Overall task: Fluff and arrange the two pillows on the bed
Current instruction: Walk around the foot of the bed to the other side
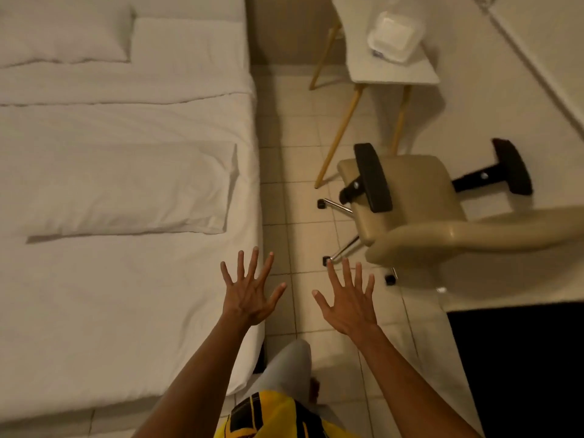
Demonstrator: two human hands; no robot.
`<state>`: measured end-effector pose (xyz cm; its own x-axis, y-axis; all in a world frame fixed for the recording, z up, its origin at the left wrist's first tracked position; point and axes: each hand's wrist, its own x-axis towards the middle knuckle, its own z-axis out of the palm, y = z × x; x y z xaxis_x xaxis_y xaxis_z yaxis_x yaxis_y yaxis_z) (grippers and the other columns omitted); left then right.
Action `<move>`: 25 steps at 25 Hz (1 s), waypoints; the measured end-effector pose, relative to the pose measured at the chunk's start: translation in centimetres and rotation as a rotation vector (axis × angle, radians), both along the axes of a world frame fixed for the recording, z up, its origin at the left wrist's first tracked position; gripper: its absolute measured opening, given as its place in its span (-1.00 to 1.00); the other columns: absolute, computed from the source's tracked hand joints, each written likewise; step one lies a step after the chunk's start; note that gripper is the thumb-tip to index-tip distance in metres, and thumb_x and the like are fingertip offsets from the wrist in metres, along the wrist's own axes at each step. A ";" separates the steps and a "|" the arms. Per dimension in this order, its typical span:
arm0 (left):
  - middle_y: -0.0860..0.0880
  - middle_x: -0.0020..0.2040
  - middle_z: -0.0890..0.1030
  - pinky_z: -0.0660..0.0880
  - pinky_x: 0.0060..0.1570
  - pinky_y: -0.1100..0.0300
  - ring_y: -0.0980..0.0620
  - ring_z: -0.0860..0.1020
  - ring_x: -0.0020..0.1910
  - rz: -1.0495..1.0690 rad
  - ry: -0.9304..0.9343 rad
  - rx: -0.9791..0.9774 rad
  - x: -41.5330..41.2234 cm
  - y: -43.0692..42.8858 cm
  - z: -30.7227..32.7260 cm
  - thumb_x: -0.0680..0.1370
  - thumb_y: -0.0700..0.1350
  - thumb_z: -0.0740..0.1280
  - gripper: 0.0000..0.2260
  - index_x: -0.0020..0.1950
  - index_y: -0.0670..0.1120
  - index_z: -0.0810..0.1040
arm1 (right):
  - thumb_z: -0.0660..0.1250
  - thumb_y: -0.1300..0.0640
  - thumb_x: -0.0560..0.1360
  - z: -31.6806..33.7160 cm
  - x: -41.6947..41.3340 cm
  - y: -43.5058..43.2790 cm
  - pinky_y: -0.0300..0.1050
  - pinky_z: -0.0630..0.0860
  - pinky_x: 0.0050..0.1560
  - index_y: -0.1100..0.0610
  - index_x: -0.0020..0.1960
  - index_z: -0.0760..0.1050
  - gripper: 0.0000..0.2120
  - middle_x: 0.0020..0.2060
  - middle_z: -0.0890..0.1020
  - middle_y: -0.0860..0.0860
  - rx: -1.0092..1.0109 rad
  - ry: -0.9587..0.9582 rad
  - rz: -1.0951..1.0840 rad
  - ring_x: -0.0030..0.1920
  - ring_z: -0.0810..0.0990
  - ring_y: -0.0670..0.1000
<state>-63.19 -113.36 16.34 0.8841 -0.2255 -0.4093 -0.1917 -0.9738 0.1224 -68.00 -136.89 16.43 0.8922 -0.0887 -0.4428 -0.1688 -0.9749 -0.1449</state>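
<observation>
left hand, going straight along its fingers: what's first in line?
Likely the near pillow. The left hand, spread and empty, sits over the bed edge with its fingers pointing up-frame, so it could skim past the pillow's right end; depth is unclear.

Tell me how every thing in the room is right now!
Left hand: open, fingers spread, holding nothing.
Right hand: open, fingers spread, holding nothing.
Near pillow: lying flat on the bed, untouched.
Far pillow: lying flat by the bed's far end, untouched.
Foam takeaway box: closed, on the small table.
Office chair: upright, nobody on it.
</observation>
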 end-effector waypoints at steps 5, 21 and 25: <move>-0.04 0.60 -0.38 -0.35 0.42 -0.39 -0.21 -0.35 0.57 0.149 0.027 -0.025 6.8 -1.1 -1.4 0.52 0.44 -0.23 -0.28 0.57 0.17 -0.39 | -0.10 -0.44 0.57 -0.6 11.4 -1.0 0.38 -0.34 0.49 -0.14 0.61 -0.39 -0.20 0.62 -0.33 0.08 0.024 -0.018 0.132 0.59 -0.36 0.28; -0.03 0.61 -0.33 -0.30 0.47 -0.38 -0.21 -0.29 0.59 0.839 -0.103 -0.053 29.5 7.0 -0.1 0.55 0.44 -0.17 -0.29 0.58 0.18 -0.35 | -0.03 -0.41 0.58 2.2 48.2 10.8 0.40 -0.18 0.55 -0.14 0.64 -0.29 -0.21 0.65 -0.21 0.09 0.059 -0.065 0.714 0.62 -0.24 0.30; -0.04 0.62 -0.33 -0.26 0.47 -0.39 -0.22 -0.26 0.60 1.091 -0.079 -0.011 32.9 9.7 0.2 0.56 0.42 -0.14 -0.29 0.59 0.16 -0.35 | -0.02 -0.41 0.58 1.1 56.3 16.9 0.38 -0.18 0.55 -0.16 0.64 -0.30 -0.21 0.65 -0.23 0.07 0.110 -0.071 0.932 0.62 -0.24 0.27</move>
